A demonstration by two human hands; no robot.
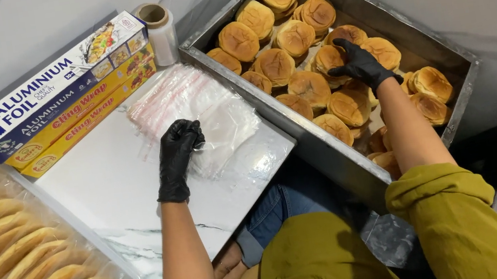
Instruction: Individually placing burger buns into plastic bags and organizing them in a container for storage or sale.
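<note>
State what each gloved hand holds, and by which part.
Left hand pinches a clear plastic bag at its near edge; right hand grasps a bun from above.

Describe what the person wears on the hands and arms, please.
Both the left hand and the right hand wear thin, glossy black disposable gloves that end at the wrist. The forearms are uncovered. The sleeves are olive-green fabric, pushed up and bunched near the elbow. No watch, ring or marking is visible.
</note>
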